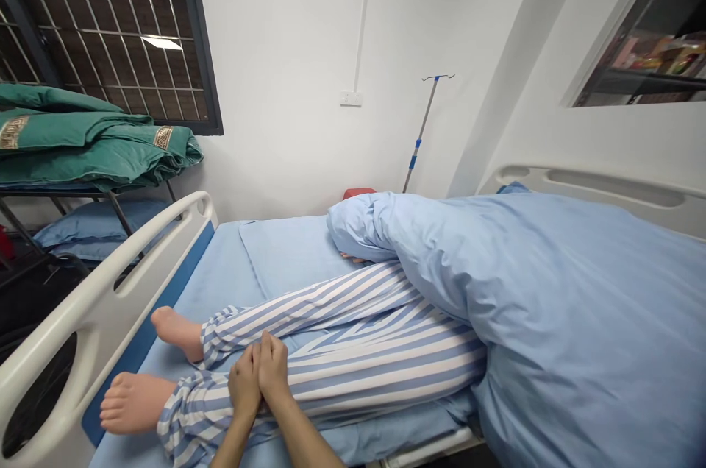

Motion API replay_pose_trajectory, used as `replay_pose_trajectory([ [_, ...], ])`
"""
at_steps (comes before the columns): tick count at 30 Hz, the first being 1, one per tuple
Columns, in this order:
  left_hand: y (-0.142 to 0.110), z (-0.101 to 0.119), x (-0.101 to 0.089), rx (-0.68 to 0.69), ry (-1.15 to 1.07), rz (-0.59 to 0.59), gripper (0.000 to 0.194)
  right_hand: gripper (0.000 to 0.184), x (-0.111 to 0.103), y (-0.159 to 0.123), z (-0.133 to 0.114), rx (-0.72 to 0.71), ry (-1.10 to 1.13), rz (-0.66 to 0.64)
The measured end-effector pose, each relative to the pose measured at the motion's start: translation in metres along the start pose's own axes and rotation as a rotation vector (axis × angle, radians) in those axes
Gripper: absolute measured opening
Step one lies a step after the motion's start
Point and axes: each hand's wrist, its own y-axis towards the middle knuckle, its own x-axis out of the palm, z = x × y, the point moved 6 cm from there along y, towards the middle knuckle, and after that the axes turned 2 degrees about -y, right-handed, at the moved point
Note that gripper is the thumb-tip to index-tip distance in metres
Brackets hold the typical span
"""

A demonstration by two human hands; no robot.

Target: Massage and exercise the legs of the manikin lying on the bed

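Note:
A figure with smooth, manikin-like bare feet (135, 403) lies on a bed in blue-and-white striped pyjama trousers (380, 372). Side by side over the nearer lower leg are my left hand (244, 383) and my right hand (273, 365), touching each other. The fingers of both are curled down over the striped leg, and their tips are hidden. Beyond my hands, the farther leg lies stretched toward the bed's foot end. A light blue quilt (529, 291) is folded back over the upper body, with a few fingertips (353, 257) showing under its edge.
The pale bed end board (104, 291) rises at the left, another headboard (601, 185) at the right. An IV pole (422, 133) stands behind the bed. Green folded quilts (93, 148) lie on a rack beneath the barred window (121, 26). A red object (358, 193) shows behind the bed.

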Motion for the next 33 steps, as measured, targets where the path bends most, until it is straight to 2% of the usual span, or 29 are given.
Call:
replay_pose_trajectory([
  [4, -0.006, -0.011, 0.006, -0.012, 0.166, -0.035, 0.027, 0.04, 0.001, -0.003, 0.002, 0.004, -0.007, 0.003],
  [12, -0.006, -0.001, 0.0, -0.011, 0.245, -0.018, 0.03, 0.041, 0.003, 0.001, 0.004, 0.02, -0.061, -0.033],
  [15, -0.008, 0.001, -0.002, -0.026, 0.241, -0.037, 0.032, 0.043, 0.001, 0.009, -0.004, 0.007, -0.118, -0.119],
  [17, -0.008, 0.003, -0.001, -0.024, 0.233, -0.06, 0.032, 0.043, -0.003, 0.015, -0.016, -0.054, -0.161, -0.17],
  [21, -0.008, 0.006, 0.001, -0.007, 0.229, -0.097, 0.033, 0.047, -0.013, 0.018, -0.033, -0.166, -0.172, -0.162],
  [24, -0.007, 0.002, 0.002, -0.021, 0.224, -0.088, 0.032, 0.047, -0.016, 0.008, -0.027, -0.182, -0.206, -0.135],
  [28, -0.005, -0.002, 0.004, 0.012, 0.189, -0.077, 0.031, 0.042, -0.016, -0.007, -0.013, -0.184, -0.369, -0.093],
  [33, -0.004, -0.006, 0.007, -0.026, 0.233, -0.092, 0.03, 0.043, -0.015, -0.007, -0.011, -0.183, -0.431, -0.086],
])
